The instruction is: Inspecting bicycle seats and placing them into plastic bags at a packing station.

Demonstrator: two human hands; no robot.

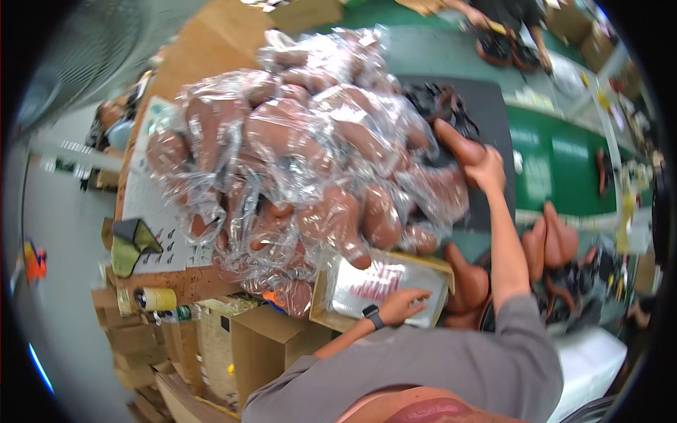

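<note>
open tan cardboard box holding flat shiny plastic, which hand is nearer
Left: the left hand is over the box; the right hand is beyond it, to the right, holding a brown padded saddle.

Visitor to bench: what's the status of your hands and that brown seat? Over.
Right hand gripping brown seat. Left hand open, above clear bags in box. Wrapped seats heaped close by, left of held one.

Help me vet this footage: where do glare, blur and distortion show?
Head view: glare streaks the plastic-wrapped saddles, whitest and smeared at the pile's far end; the right hand looks slightly soft; the wooden table bends at left; corners are black.
</note>
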